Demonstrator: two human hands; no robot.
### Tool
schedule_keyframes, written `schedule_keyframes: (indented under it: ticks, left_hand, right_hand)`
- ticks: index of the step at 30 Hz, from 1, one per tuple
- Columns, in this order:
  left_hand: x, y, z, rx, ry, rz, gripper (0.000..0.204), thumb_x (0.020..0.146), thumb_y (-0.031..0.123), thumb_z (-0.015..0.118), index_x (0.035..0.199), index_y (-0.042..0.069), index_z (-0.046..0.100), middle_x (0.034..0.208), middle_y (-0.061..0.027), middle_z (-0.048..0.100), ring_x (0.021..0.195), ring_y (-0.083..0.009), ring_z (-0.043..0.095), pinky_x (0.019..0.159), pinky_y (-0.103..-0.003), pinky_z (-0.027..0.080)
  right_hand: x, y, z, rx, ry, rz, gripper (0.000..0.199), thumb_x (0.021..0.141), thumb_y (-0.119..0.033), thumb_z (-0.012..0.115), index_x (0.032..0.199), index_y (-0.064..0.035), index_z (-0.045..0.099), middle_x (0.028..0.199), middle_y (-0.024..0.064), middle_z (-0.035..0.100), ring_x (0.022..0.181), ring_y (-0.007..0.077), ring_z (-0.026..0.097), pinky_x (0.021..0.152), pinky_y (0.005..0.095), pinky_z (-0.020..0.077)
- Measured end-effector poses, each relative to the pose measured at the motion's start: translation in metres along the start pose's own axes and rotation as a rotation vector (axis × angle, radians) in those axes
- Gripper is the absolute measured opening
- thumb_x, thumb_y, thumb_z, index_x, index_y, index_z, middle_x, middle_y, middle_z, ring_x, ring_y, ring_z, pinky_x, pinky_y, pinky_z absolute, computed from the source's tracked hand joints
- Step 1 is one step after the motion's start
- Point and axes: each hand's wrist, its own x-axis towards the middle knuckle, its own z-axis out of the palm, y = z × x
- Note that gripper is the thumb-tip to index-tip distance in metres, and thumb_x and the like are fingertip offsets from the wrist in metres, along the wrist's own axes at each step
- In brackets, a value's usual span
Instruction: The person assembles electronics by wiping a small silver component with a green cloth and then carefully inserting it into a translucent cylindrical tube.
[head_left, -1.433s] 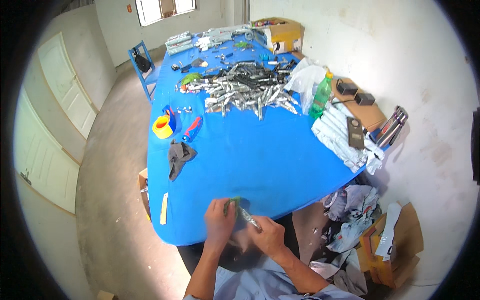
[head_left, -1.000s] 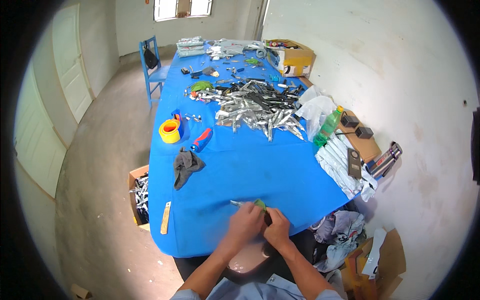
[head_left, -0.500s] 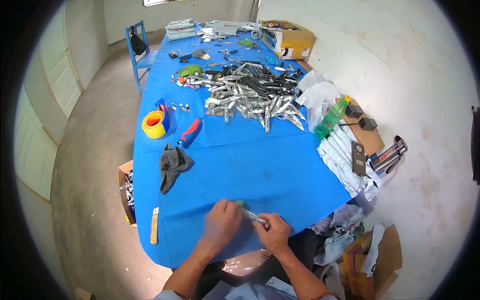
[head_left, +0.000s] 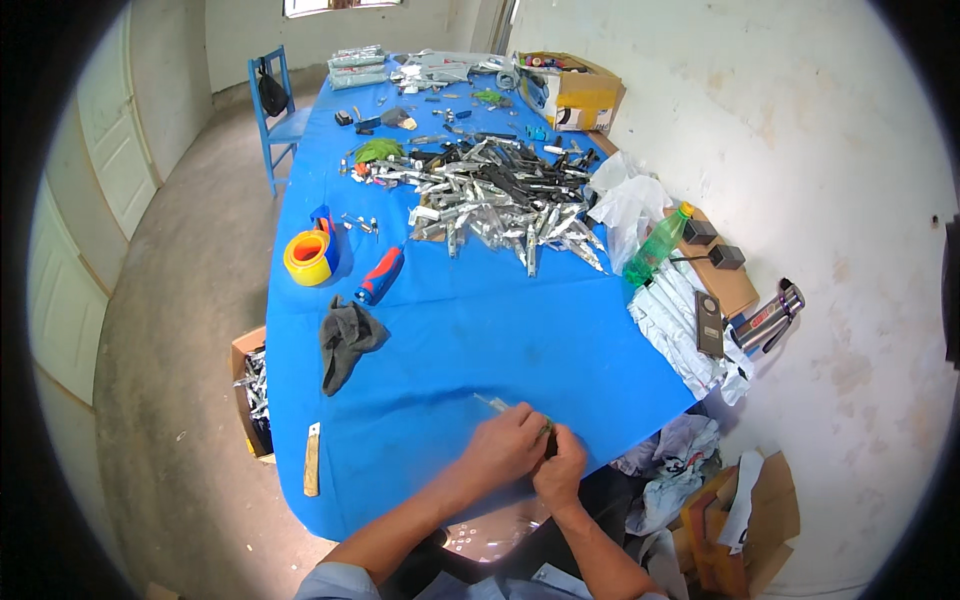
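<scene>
My left hand (head_left: 505, 440) and my right hand (head_left: 560, 468) meet over the near part of the blue-covered table, both with fingers closed. A slim, pale, silvery piece (head_left: 490, 402) sticks out past the left fingers toward the upper left. Between the two hands a small bit of green (head_left: 547, 427) shows; its kind is hidden by the fingers. What the right fingertips pinch cannot be made out. To the left on the cloth lie a dark grey rag (head_left: 350, 340) and a red-and-blue tool handle (head_left: 381, 275).
A large heap of slim silver and black pieces (head_left: 500, 190) covers the table's middle. A yellow tape roll (head_left: 308, 257) stands left, a wood-handled blade (head_left: 312, 460) at the left edge. Rightward are a green bottle (head_left: 660, 243), a phone (head_left: 709, 323) and a metal flask (head_left: 770, 318).
My left hand has moved right, against the right hand, and the green bit with it. The slim silvery piece, seen earlier between the hands, now shows beyond the left fingers.
</scene>
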Motion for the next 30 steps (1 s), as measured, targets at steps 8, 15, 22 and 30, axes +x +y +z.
schedule_keyframes:
  ticks: [8,15,22,30]
  left_hand:
    - [-0.002,-0.041,-0.009,0.050,0.048,0.043,0.016,0.089,0.012,0.079,0.098,0.007,0.067,0.094,-0.0153,0.063,0.080,-0.0383,0.067,0.067,-0.048,0.056]
    - [0.005,-0.062,-0.020,0.178,0.209,-0.033,0.016,0.088,0.006,0.080,0.097,0.004,0.067,0.090,-0.0143,0.063,0.078,-0.0364,0.067,0.066,-0.047,0.055]
    - [0.003,-0.071,-0.025,0.184,0.226,-0.056,0.017,0.088,0.007,0.080,0.101,0.003,0.069,0.092,-0.0135,0.065,0.080,-0.0354,0.069,0.067,-0.046,0.056]
    - [-0.013,-0.020,-0.008,-0.023,0.069,0.188,0.020,0.089,0.010,0.075,0.107,0.006,0.068,0.100,-0.0129,0.068,0.086,-0.0355,0.070,0.069,-0.045,0.060]
  right_hand:
    - [-0.005,-0.005,0.004,-0.056,-0.075,0.137,0.020,0.084,-0.009,0.081,0.104,-0.0077,0.076,0.089,0.0135,0.074,0.079,0.0327,0.072,0.072,0.0438,0.0565]
    - [-0.004,-0.012,0.003,-0.049,-0.070,0.150,0.021,0.086,-0.012,0.086,0.103,-0.0056,0.076,0.085,0.0107,0.073,0.072,0.0235,0.069,0.067,0.0374,0.0545]
    - [-0.002,-0.015,0.005,-0.076,-0.011,0.035,0.019,0.085,-0.006,0.086,0.101,-0.0023,0.075,0.079,0.0049,0.070,0.064,0.0104,0.062,0.059,0.0293,0.0507]
    - [-0.007,-0.003,0.007,-0.069,-0.022,0.045,0.021,0.083,-0.008,0.083,0.101,-0.0059,0.073,0.088,0.0158,0.073,0.080,0.0370,0.072,0.072,0.0445,0.0566]
